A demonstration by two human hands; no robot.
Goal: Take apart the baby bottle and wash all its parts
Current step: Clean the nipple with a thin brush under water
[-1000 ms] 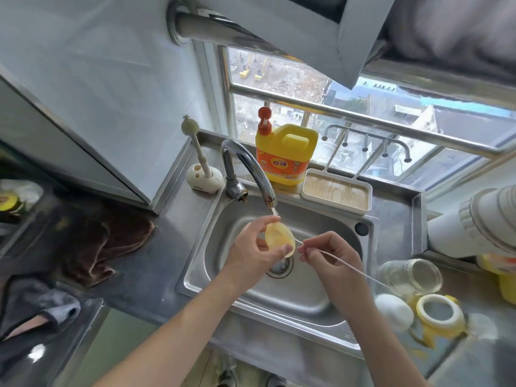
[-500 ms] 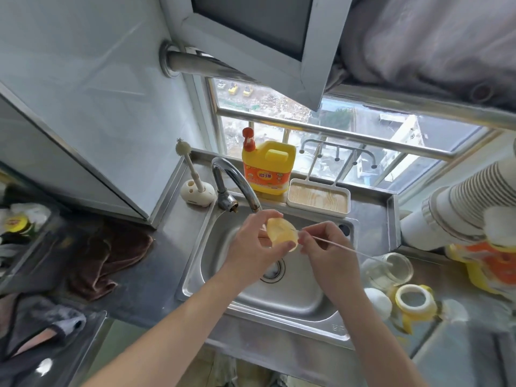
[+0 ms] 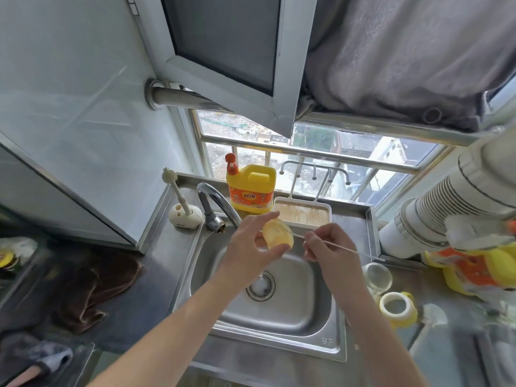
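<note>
Faucet (image 3: 212, 197): spout end hidden behind the left hand (image 3: 245, 254), whose grip also covers the near side of the yellow silicone piece (image 3: 279, 236). Thin rod (image 3: 357, 250): middle lost inside the right hand (image 3: 326, 244); whether its tip enters the piece cannot be told. Detergent jug (image 3: 251, 188): label too small to read. Paper-cup stack (image 3: 435, 216) and orange-yellow pack (image 3: 472, 270): blurred, cut by the right edge. Both forearms are cut by the bottom edge.

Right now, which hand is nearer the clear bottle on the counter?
Right. The right hand, pinching a thin brush, is left of the bottle; the left hand, holding the nipple, is farther left.
</note>
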